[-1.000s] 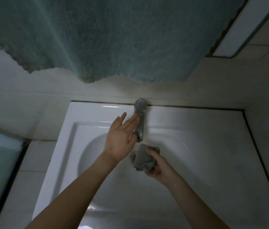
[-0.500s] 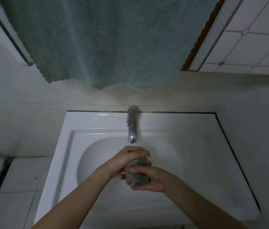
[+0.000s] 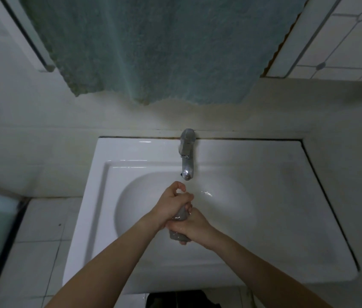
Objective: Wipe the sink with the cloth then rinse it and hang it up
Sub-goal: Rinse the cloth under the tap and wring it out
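Left hand (image 3: 172,203): fingers curled round the far end of the cloth (image 3: 180,215), fist uppermost. Right hand (image 3: 194,227): wrapped round the near end of the same cloth and touching the left hand, so that only a short stretch of fabric showed between them and a stub stuck out beneath the right palm. Cloth: small, grey, bunched into a tight roll, glistening wet. It was held above the bowl of the sink (image 3: 131,152), a little near of the spout of the tap (image 3: 186,162), and appeared clear of the porcelain. Step, as judged: rinsing or wringing, with hanging not yet done. Handling, as judged: soft and limp, light even when soaked, a little slick, in no way fragile. It would drip freely and sag unless gripped across its bulk, so the two ends of the roll were the sound places to hold for twisting, and one edge or corner for hanging. Whether water ran from the spout could not be told; a bright wet glint lay in the bowl just right of the hands. Sink: white, rectangular, with a round bowl, set against the far wall. Towel (image 3: 153,52): large, blue-green, hung on the far wall above the tap. Tiled ledge (image 3: 40,230): pale, left of the sink.
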